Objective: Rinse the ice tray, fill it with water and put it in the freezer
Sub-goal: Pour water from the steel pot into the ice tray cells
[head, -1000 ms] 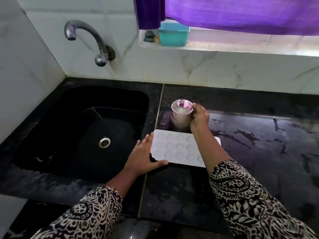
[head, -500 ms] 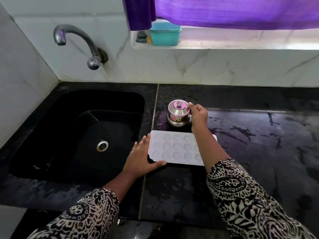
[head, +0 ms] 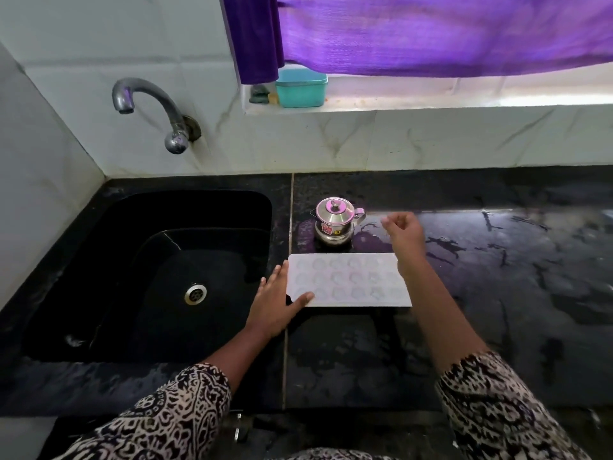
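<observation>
Tray (head: 348,280) corner behind right forearm (head: 428,293)

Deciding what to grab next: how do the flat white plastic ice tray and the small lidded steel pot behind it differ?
The white plastic ice tray lies flat, cavities open upward; the lidded steel pot stands upright, closed. The tray is matte, the pot shiny. The left hand touches the tray; the right hand hovers beside the pot, off it. Both sit on the dark countertop.
</observation>
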Motion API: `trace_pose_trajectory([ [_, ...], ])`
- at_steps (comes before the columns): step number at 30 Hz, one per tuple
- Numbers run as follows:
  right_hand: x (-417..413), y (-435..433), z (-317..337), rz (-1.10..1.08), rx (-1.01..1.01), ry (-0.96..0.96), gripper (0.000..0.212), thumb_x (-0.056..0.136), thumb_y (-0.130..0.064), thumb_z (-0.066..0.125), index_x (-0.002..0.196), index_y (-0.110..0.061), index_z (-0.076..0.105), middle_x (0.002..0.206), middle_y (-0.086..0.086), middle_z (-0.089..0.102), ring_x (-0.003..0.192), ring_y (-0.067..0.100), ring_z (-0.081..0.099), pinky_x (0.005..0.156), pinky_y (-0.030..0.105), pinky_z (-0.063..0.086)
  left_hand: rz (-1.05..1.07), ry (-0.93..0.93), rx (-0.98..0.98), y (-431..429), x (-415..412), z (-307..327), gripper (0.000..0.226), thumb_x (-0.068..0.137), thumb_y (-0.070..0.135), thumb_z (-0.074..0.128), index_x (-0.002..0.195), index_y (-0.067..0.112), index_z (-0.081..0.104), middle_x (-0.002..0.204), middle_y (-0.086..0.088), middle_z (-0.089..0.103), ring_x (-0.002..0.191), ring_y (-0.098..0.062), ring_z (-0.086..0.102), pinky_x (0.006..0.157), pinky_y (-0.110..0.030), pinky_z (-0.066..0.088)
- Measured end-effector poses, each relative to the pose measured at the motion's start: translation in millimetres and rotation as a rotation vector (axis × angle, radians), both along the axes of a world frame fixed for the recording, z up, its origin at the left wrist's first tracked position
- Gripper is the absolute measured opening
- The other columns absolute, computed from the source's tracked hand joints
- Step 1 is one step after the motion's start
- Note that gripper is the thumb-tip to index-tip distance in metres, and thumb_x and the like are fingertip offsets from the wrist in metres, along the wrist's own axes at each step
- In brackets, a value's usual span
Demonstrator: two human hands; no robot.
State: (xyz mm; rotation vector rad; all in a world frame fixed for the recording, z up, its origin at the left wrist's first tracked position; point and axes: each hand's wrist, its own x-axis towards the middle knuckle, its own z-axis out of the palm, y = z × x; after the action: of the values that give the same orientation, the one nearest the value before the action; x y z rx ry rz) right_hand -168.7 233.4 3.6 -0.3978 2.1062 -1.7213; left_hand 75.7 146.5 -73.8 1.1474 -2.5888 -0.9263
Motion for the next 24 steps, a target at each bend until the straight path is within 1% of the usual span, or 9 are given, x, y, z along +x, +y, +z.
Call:
trace_pose_trajectory([
  [4,8,45,-24,0.007,0.127,0.018,0.004,0.092,-0.017,0.058,0.094,-0.013,0.056,0.092,0.002,0.059,0.084,0.017,0.054,0.074,0.032,0.046,0.128,0.138,0.186,-3,-6,3,0.074,0.094,0.065,0.031,0.153,0.022,0.025,0.157,0.0,0.031,0.147,-0.013,0.02,0.116,-0.029,0.0],
  [7,4,66,-41,-0.03,0.257,0.104,0.003,0.09,-0.013,0.058,0.093,-0.014,0.06,0.094,0.007,0.064,0.087,0.024,0.06,0.078,0.04,0.051,0.294,0.272,0.207,-6,-11,17,0.04,0.102,0.023,0.042,0.142,0.017,0.047,0.139,-0.001,0.055,0.13,-0.018,0.047,0.106,-0.026,0.028],
  [9,1,72,-48,-0.04,0.327,0.152,0.011,0.09,-0.01,0.057,0.099,-0.013,0.062,0.097,0.008,0.065,0.088,0.025,0.061,0.081,0.043,0.053,0.385,0.279,0.222,-9,-15,22,0.039,0.099,0.014,0.045,0.138,0.014,0.051,0.127,-0.002,0.063,0.115,-0.016,0.057,0.092,-0.022,0.037],
  [11,-2,75,-52,-0.028,0.38,0.156,0.017,0.09,-0.011,0.058,0.106,-0.011,0.063,0.102,0.009,0.066,0.091,0.025,0.061,0.085,0.046,0.052,0.442,0.279,0.305,-14,-20,20,0.04,0.096,0.01,0.049,0.136,0.012,0.052,0.115,-0.003,0.066,0.104,-0.016,0.06,0.094,-0.028,0.045],
  [13,-3,77,-53,0.0,0.398,0.141,0.021,0.09,-0.013,0.06,0.111,-0.01,0.063,0.104,0.007,0.065,0.093,0.024,0.061,0.085,0.041,0.051,0.487,0.288,0.422,-18,-23,16,0.04,0.093,0.008,0.053,0.133,0.01,0.055,0.113,-0.005,0.067,0.102,-0.02,0.063,0.094,-0.042,0.052],
  [15,-2,77,-53,0.024,0.403,0.113,0.02,0.091,-0.014,0.06,0.11,-0.009,0.065,0.1,0.002,0.064,0.091,0.019,0.058,0.081,0.034,0.048,0.532,0.306,0.525,-20,-24,14,0.037,0.091,0.004,0.054,0.127,0.007,0.059,0.112,-0.008,0.068,0.1,-0.022,0.065,0.092,-0.045,0.054],
  [17,-3,77,-54,0.022,0.394,0.078,0.014,0.09,-0.014,0.061,0.102,-0.01,0.067,0.098,0.003,0.067,0.09,0.019,0.061,0.081,0.033,0.049,0.568,0.342,0.594,-22,-24,13,0.033,0.091,-0.001,0.055,0.123,0.005,0.062,0.107,-0.01,0.069,0.095,-0.023,0.066,0.085,-0.041,0.056],
  [20,-7,78,-59,0.006,0.39,0.018,0.008,0.089,-0.013,0.063,0.093,-0.013,0.069,0.096,0.006,0.071,0.089,0.022,0.066,0.087,0.042,0.053,0.585,0.379,0.666,-23,-23,14,0.029,0.091,-0.002,0.056,0.119,0.003,0.064,0.106,-0.013,0.069,0.087,-0.021,0.067,0.064,-0.031,0.054],
  [24,-9,77,-61,0.003,0.367,-0.079,0.015,0.087,-0.009,0.065,0.101,-0.006,0.07,0.099,0.01,0.071,0.089,0.024,0.066,0.085,0.039,0.054,0.62,0.394,0.768,-25,-22,15,0.024,0.092,-0.001,0.057,0.115,0.003,0.064,0.105,-0.013,0.069,0.087,-0.02,0.067,0.06,-0.028,0.052],
])
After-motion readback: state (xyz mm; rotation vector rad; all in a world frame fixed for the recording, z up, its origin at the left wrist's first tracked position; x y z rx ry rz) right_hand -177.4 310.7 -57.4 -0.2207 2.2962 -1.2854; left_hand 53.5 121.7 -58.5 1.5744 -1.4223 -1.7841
